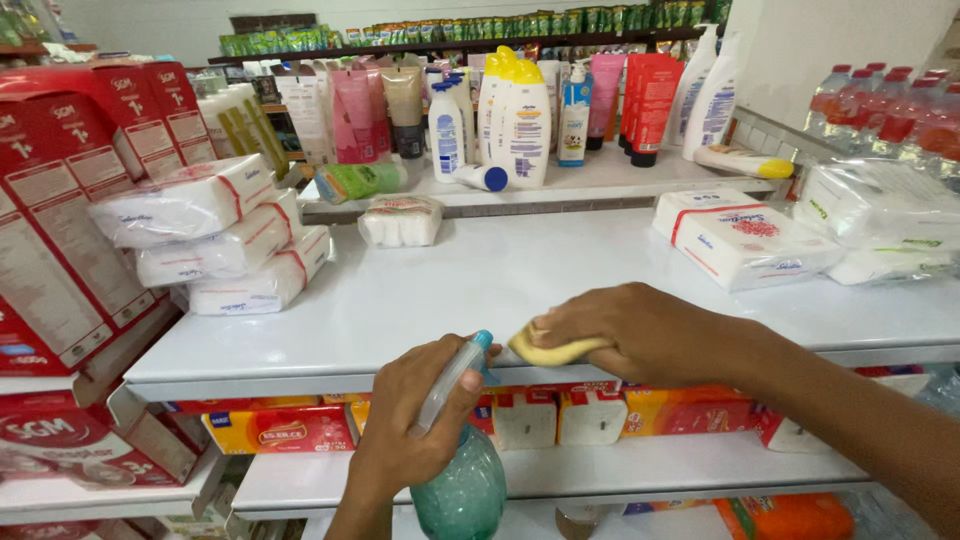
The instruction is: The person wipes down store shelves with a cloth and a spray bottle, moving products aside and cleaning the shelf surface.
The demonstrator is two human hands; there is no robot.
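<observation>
The right hand [640, 330] lies flat and closed over a yellow sponge [545, 350], pressing it against the front edge of the white shelf [480, 280]; only the sponge's near end shows from under the fingers. Just beside it, nearer the person, the left hand [410, 420] is wrapped tightly around the neck of a teal spray bottle [462, 490], its nozzle tilted up towards the sponge.

Beyond the right hand the shelf is bare up to a white soft pack with a red band [745, 240] on the far right. Well off to the left hand's side sits a leaning stack of similar white packs [220, 240], with red cartons [70, 200] behind it. Farther back, on a raised ledge, stand lotion bottles [510, 120] and tubes.

The risk, as I judge it, is overspray — mist drifting onto the soft packs could wet their wrapping. A wide sweep of the sponge might also nudge the leaning stack, and a wet bottle neck could slip in the grip.
</observation>
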